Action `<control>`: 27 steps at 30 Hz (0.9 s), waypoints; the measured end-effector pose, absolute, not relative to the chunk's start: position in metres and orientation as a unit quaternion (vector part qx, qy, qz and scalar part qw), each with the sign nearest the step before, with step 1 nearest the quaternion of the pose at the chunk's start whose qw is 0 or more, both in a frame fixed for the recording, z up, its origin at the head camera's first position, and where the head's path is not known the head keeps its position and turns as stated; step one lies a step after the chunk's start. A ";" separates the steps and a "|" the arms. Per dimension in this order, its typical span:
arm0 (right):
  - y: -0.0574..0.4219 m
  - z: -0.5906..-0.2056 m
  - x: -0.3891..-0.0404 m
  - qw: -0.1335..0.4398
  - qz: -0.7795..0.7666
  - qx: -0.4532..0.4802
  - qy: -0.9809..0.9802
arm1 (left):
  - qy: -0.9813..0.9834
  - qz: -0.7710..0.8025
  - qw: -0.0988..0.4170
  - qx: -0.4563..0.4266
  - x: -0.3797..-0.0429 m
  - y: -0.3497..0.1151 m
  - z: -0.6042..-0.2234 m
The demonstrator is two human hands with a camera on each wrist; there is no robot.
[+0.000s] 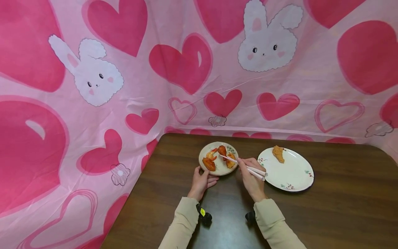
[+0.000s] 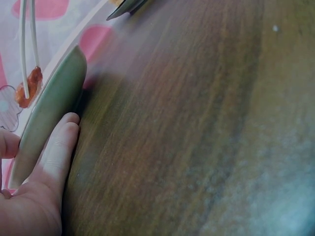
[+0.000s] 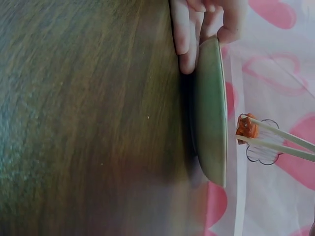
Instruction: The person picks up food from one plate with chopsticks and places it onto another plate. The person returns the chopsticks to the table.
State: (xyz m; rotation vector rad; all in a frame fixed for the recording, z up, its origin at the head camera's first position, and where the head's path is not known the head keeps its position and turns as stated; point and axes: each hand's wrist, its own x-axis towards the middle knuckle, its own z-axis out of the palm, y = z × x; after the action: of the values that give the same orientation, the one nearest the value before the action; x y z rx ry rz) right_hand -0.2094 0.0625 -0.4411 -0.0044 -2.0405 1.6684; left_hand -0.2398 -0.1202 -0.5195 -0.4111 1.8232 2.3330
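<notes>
My left hand (image 1: 200, 181) holds the near-left rim of a small round plate (image 1: 219, 171), thumb on the edge and fingers low against its underside. My right hand (image 1: 251, 178) grips a pair of pale pink chopsticks (image 1: 255, 172) pointing left over this plate. Between their tips is a reddish-brown piece of food (image 3: 247, 129), raised above the rim in the right wrist view. On the small plate lie a shrimp (image 1: 211, 155), a glazed brown piece like a chicken wing (image 1: 209, 164) and a yellow-brown piece (image 1: 230, 161), partly behind the chopsticks.
Right of the small plate stands a larger white oval plate (image 1: 289, 169) with a fried chicken piece (image 1: 278, 154) near its far edge. Both plates are on a dark wooden table (image 1: 348, 193). A pink heart-print cloth (image 1: 186, 83) hangs along the table's back and left.
</notes>
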 end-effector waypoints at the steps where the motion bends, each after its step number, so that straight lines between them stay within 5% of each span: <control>1: 0.062 -0.437 -0.207 0.249 0.614 -0.002 -0.749 | 0.608 0.778 0.076 -0.138 -0.240 -0.120 -0.520; 12: 0.072 -0.430 -0.206 0.242 0.649 -0.020 -0.721 | 0.608 0.778 0.077 -0.139 -0.240 -0.122 -0.518; 27: 0.095 -0.420 -0.203 0.323 0.639 -0.003 -0.699 | 0.604 0.780 0.084 -0.139 -0.240 -0.122 -0.516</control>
State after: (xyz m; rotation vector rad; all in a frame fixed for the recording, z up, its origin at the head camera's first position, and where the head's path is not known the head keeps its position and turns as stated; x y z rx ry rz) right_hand -0.2035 0.0953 -0.4201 -0.0087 -1.8335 1.6762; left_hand -0.2400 -0.1216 -0.5164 -0.4152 1.8020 2.3282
